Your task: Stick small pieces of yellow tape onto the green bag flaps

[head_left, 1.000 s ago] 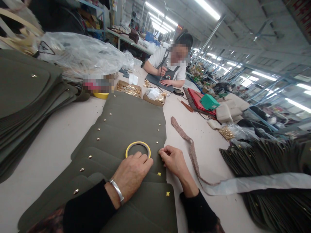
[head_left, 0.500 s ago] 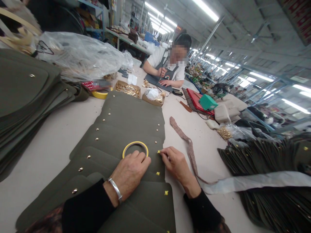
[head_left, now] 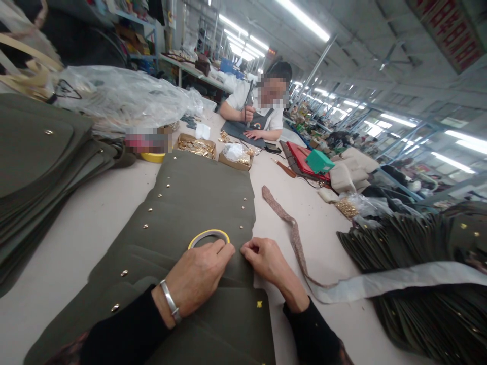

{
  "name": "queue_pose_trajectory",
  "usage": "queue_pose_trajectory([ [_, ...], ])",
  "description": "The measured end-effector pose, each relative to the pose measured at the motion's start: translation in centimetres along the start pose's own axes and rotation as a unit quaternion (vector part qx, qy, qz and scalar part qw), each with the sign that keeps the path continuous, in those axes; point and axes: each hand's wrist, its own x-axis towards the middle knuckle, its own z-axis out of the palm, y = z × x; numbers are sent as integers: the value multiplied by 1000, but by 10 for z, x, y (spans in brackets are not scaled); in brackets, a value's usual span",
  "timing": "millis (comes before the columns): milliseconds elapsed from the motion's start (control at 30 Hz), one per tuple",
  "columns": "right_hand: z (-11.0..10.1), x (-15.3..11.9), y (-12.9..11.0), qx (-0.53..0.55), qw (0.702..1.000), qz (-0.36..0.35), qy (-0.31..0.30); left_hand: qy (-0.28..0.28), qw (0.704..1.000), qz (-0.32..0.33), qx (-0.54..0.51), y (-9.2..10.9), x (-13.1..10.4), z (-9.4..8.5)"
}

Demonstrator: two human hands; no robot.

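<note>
Far beyond the left hand (head_left: 198, 271) stand a long, pale-topped table (head_left: 198, 76) and a blue metal shelf (head_left: 155, 46); high beyond the right hand (head_left: 268, 258), straight white tube lights (head_left: 303, 19) glow under a grey ceiling (head_left: 352, 53), near a red-lettered panel (head_left: 454, 35).

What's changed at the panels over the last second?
The right hand has shifted slightly toward the wearer along the right edge of the panels. One yellow patch and one stud on the left no longer show; a panel seems to have slid over them. The left hand still holds the tape, and the nearer patch remains.
</note>
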Motion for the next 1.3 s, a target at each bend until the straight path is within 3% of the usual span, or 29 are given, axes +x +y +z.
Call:
queue_pose_trajectory([
  [67, -2, -8, 1, 26, 998, -11, -55, 26, 999, 13, -23, -4, -1, 4],
  [133, -4, -14, 2, 57, 997, -21, -55, 58, 997, 21, -46, -8, -1, 9],
  [267, -2, -21, 0, 165, 981, -73, 71, 108, 990, 34, -79, -14, -1, 16],
  [333, 1, -23, -4, 188, 967, -141, 95, 124, 988, 37, -88, -15, -1, 17],
  [500, 9, -23, -17, 130, 944, -276, 126, 146, 985, 50, -73, -13, -2, 18],
  [633, 17, -20, -18, 73, 931, -317, 165, 155, 984, 60, -66, -10, -3, 19],
  [733, 21, -20, -16, 33, 921, -323, 214, 132, 987, 55, -74, -9, -2, 15],
  [833, 21, -22, -19, 15, 921, -311, 236, 102, 991, 23, -80, -8, 0, 9],
  [933, 20, -25, -27, 47, 935, -260, 237, 114, 991, 8, -73, -6, 2, 4],
  [1033, 19, -24, -34, 178, 958, -117, 194, 165, 983, 31, -69, 0, 1, 0],
  [1167, 17, -12, -21, 359, 925, 64, 111, 213, 972, 64, -78, 5, 0, -2],
  [1300, 14, -1, 4, 365, 923, 92, 80, 130, 992, 6, 1, -5, 4, 3],
])
